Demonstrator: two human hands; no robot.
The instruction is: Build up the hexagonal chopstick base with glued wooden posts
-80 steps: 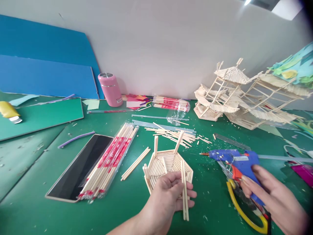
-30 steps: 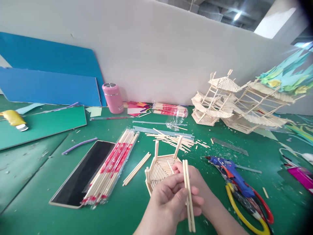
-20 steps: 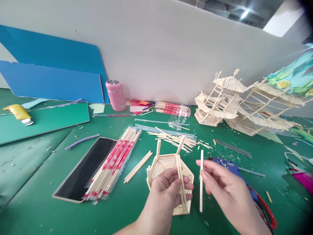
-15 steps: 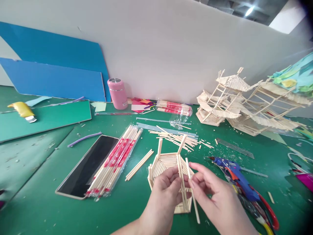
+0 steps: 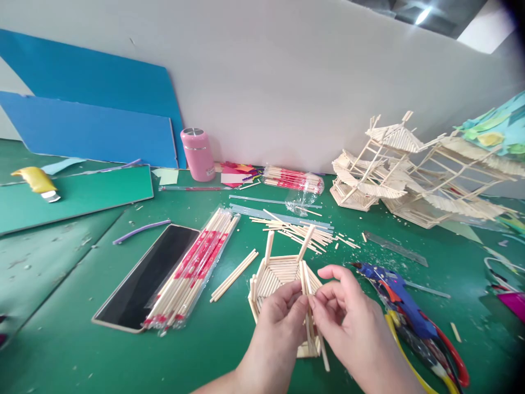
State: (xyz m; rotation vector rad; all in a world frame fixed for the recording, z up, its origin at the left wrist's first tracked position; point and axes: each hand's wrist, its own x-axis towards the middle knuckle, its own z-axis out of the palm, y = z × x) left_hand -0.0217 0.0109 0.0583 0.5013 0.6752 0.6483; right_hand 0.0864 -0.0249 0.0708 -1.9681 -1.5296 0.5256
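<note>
A hexagonal tray-like frame (image 5: 268, 284) built of thin wooden sticks lies in front of me, with short stick posts rising at its far corners. My left hand (image 5: 276, 325) pinches a pair of upright wooden sticks (image 5: 304, 273) over the frame's right side. From the right, my right hand (image 5: 348, 314) grips another wooden stick (image 5: 324, 353), which lies against that pair and slants down past the frame's edge. The fingers of both hands almost meet and hide the middle of the sticks.
A blue glue gun (image 5: 391, 287) and pliers (image 5: 445, 342) lie at right. At left are a phone (image 5: 151, 273) and a packet of sticks (image 5: 197, 268). Cut sticks (image 5: 295, 230), a pink flask (image 5: 198, 156) and a stick pavilion model (image 5: 369, 164) stand or lie behind.
My right hand has moved left, bringing its stick from beside the pair to up against it. My left hand stays nearly in place.
</note>
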